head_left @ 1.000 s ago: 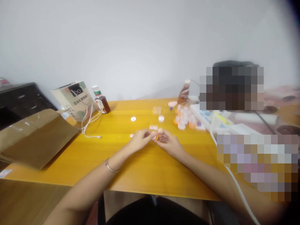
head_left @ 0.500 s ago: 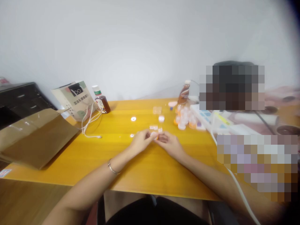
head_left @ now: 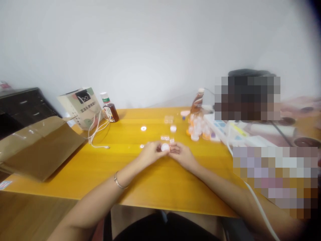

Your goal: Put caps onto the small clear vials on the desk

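Note:
Over the middle of the yellow wooden table (head_left: 150, 180), both hands meet at a small round container (head_left: 165, 147) with a white top and a trace of orange at its edge. My left hand (head_left: 150, 154) grips it from the left, thumb along the near side. From the right, my right hand (head_left: 183, 155) has its curled fingers on it. Just beyond lie printed label strips (head_left: 165, 138). Small white discs (head_left: 143, 128) rest left of them, and a round white piece (head_left: 173, 128) sits farther back. Blur hides finer detail.
A cluster of small white and orange containers (head_left: 198, 129) stands at right, before a tilted brown drink bottle (head_left: 197, 102). At left are a brown paper bag (head_left: 42, 147), a printed carton (head_left: 80, 107), a dark bottle (head_left: 110, 112) and a white cable (head_left: 96, 134). Another person sits at right.
The container's round white top has turned toward me and shows more plainly between my fingers. My hands stay in nearly the same place; the view has shifted slightly.

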`<state>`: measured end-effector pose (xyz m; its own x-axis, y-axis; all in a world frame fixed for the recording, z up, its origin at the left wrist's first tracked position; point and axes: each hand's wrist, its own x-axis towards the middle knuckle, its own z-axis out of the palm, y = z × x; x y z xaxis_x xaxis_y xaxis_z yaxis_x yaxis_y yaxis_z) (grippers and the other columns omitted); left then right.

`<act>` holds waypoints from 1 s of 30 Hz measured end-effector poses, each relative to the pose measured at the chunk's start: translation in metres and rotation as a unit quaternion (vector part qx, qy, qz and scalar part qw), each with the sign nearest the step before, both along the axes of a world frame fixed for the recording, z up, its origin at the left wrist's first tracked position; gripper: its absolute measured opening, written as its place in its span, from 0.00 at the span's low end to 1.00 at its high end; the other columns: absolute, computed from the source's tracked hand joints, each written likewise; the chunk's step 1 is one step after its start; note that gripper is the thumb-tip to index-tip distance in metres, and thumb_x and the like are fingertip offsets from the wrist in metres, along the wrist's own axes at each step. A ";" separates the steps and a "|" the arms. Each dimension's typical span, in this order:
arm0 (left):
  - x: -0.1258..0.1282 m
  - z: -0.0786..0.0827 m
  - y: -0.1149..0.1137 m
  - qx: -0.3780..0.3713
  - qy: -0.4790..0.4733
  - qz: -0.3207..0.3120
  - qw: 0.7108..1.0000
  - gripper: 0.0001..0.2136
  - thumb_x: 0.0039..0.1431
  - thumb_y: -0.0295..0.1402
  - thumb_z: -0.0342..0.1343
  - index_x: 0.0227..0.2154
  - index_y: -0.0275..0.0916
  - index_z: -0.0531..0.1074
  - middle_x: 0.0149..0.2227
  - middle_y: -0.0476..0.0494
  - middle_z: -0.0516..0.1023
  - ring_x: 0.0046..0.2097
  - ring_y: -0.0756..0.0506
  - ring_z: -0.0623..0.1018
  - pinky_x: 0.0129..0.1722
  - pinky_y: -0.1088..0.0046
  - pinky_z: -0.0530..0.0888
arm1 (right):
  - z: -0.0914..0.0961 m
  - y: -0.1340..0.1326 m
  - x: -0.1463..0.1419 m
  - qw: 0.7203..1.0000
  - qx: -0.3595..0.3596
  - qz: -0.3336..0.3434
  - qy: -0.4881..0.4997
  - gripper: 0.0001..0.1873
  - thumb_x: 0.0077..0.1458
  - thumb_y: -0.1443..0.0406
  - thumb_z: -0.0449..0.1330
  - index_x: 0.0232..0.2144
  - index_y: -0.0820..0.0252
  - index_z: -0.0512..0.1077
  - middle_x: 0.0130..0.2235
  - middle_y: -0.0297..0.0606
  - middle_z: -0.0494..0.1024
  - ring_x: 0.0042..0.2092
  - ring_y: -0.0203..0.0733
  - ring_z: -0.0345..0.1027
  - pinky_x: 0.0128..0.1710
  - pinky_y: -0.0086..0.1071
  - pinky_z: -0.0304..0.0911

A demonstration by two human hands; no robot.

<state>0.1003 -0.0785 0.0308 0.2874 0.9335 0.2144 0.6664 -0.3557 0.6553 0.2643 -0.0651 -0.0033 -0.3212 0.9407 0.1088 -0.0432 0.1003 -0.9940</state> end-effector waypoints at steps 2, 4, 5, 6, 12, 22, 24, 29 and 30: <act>0.000 0.000 -0.001 0.000 -0.012 -0.004 1.000 0.16 0.49 0.45 0.51 0.28 0.35 0.71 0.26 0.47 0.75 0.27 0.50 0.71 0.26 0.78 0.63 | 0.000 0.003 0.001 1.000 -0.003 0.009 0.007 0.16 0.36 0.65 0.65 0.31 0.58 0.65 0.30 0.33 0.76 0.34 0.37 0.71 0.42 0.35 0.64; 0.000 -0.001 -0.001 0.002 -0.018 -0.004 1.000 0.15 0.49 0.44 0.52 0.28 0.35 0.71 0.26 0.47 0.75 0.27 0.50 0.71 0.25 0.79 0.63 | 0.000 0.004 0.003 1.000 -0.008 0.027 0.010 0.17 0.36 0.65 0.65 0.32 0.58 0.65 0.29 0.32 0.75 0.33 0.36 0.70 0.41 0.34 0.64; 0.000 -0.001 0.000 0.003 -0.016 -0.004 1.000 0.15 0.48 0.43 0.52 0.29 0.35 0.71 0.26 0.47 0.75 0.27 0.50 0.71 0.25 0.79 0.63 | 0.001 0.004 0.003 0.999 -0.011 0.040 0.009 0.17 0.37 0.65 0.64 0.32 0.58 0.65 0.29 0.32 0.75 0.32 0.35 0.70 0.40 0.34 0.64; 0.000 -0.002 0.000 0.005 -0.010 -0.003 1.000 0.14 0.47 0.42 0.53 0.29 0.35 0.71 0.26 0.47 0.75 0.27 0.50 0.71 0.25 0.79 0.63 | 0.002 0.003 0.004 0.998 -0.016 0.057 0.007 0.17 0.38 0.64 0.64 0.33 0.58 0.65 0.30 0.33 0.75 0.32 0.35 0.70 0.40 0.34 0.63; -0.005 -0.001 -0.002 0.014 0.086 -0.048 0.995 0.11 0.44 0.38 0.55 0.27 0.35 0.72 0.24 0.47 0.74 0.25 0.51 0.70 0.24 0.78 0.62 | 0.012 0.006 0.012 0.996 -0.014 0.075 -0.050 0.13 0.44 0.64 0.59 0.34 0.60 0.65 0.24 0.32 0.74 0.28 0.34 0.69 0.33 0.31 0.64; -0.009 0.008 -0.005 0.061 0.150 -0.251 0.954 0.09 0.44 0.36 0.57 0.28 0.37 0.71 0.30 0.46 0.73 0.32 0.49 0.70 0.33 0.76 0.65 | 0.029 0.027 0.048 0.955 0.121 -0.149 -0.225 0.08 0.48 0.61 0.53 0.28 0.60 0.65 0.24 0.33 0.70 0.26 0.34 0.64 0.28 0.28 0.59; -0.013 0.011 -0.003 0.053 0.141 -0.250 0.956 0.13 0.46 0.42 0.57 0.29 0.37 0.72 0.30 0.46 0.73 0.32 0.49 0.71 0.33 0.75 0.65 | 0.029 0.026 0.050 0.941 0.137 -0.144 -0.275 0.08 0.48 0.61 0.53 0.28 0.60 0.66 0.25 0.33 0.70 0.27 0.35 0.64 0.28 0.28 0.58; -0.023 0.012 0.010 0.063 0.100 -0.137 0.983 0.15 0.56 0.42 0.47 0.35 0.36 0.71 0.32 0.44 0.73 0.32 0.49 0.71 0.34 0.74 0.66 | 0.022 0.026 0.052 0.917 0.134 -0.091 -0.365 0.13 0.45 0.56 0.57 0.27 0.59 0.64 0.24 0.32 0.69 0.26 0.35 0.62 0.26 0.28 0.56; -0.024 0.009 0.013 0.074 0.095 -0.124 0.985 0.14 0.57 0.40 0.46 0.38 0.37 0.70 0.34 0.43 0.73 0.33 0.49 0.71 0.35 0.73 0.67 | 0.020 0.026 0.051 0.913 0.134 -0.081 -0.377 0.13 0.44 0.56 0.58 0.27 0.59 0.64 0.23 0.32 0.68 0.26 0.35 0.62 0.25 0.28 0.56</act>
